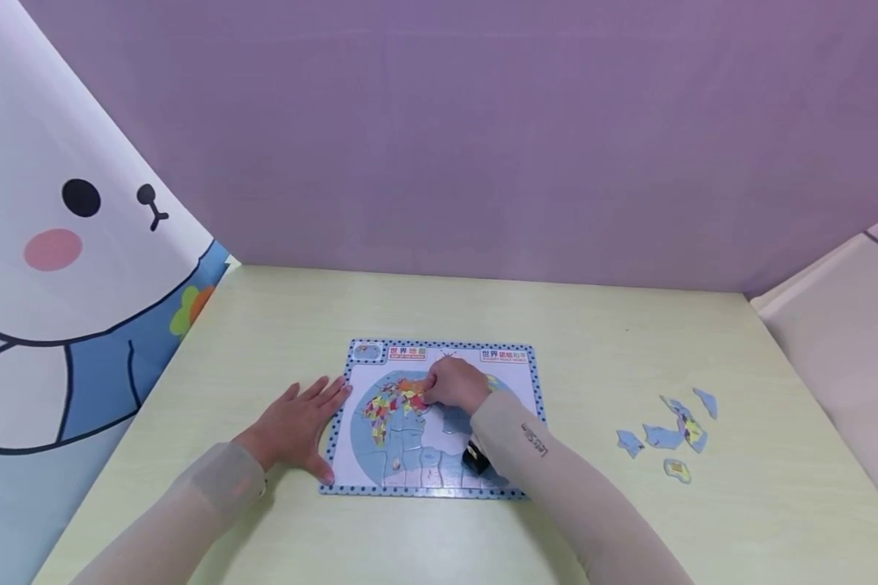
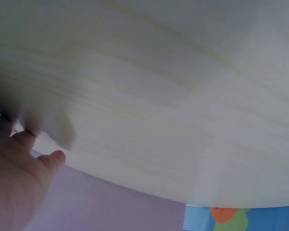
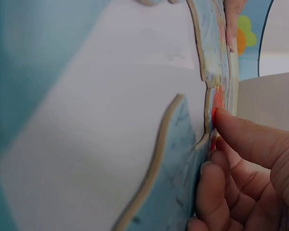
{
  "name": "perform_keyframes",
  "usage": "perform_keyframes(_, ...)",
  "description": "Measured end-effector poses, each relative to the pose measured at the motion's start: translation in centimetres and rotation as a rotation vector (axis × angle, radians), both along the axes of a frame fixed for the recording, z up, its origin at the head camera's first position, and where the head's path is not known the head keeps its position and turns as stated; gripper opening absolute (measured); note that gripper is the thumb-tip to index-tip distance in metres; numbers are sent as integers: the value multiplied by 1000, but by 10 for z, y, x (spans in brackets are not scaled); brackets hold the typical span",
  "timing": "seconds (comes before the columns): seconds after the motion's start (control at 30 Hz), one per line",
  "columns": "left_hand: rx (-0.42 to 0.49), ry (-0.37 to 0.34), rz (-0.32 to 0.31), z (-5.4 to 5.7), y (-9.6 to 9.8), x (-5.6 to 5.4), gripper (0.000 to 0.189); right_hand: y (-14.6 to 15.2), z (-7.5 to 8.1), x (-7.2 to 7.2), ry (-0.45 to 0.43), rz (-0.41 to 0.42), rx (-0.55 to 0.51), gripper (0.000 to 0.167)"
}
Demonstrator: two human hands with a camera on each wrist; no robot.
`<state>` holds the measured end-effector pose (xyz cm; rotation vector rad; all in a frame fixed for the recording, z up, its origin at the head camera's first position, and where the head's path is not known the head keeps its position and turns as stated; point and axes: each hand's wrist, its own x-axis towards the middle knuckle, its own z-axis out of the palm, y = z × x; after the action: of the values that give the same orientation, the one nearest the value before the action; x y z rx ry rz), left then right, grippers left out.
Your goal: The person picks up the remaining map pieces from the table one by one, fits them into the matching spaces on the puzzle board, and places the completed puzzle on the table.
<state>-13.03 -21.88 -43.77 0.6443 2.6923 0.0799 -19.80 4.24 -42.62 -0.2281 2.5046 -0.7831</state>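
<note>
Lying on the pale bench (image 1: 585,349), between and partly beneath the hands: a world-map puzzle (image 1: 369,431). White ground, blue border with dark dots, printed titles along the far edge. Rounded blue sea carries small patches of red, yellow and orange; seams show between pieces. White gap (image 3: 101,96) near the right hand, bounded by thick tan piece edges. Left hand (image 1: 293,426): flat, fingers spread, at the puzzle's left border. Right hand (image 1: 457,383): over the map, fingers curled, thumb tip on an orange-red piece (image 3: 218,96) beside the gap; cannot tell whether pinching or only pressing. Loose pieces (image 1: 662,437), blue, some yellow-patched, well apart, right of the right hand.
</note>
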Motion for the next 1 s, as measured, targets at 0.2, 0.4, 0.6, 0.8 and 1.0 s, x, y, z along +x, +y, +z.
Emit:
perform_keyframes(0.2,-1,1,0,-2,-1,0,126,0,-1,-3,-49,-22,-35,10)
perform_keyframes(0.4,6,-5,2,-2,-1,0,126,1,-3,-6,-67,-19,-47,12)
perform_keyframes(0.6,-2,-2,4,0,0,0,126,2,-2,-7,-71,-3,-53,13)
perform_keyframes(0.8,4,-13,8,0,1,0,126,1,0,-8,-84,-17,-41,18)
perform_keyframes(1.0,-4,-9,6,1,1,-1,126,-3,6,-3,-90,-75,-19,33)
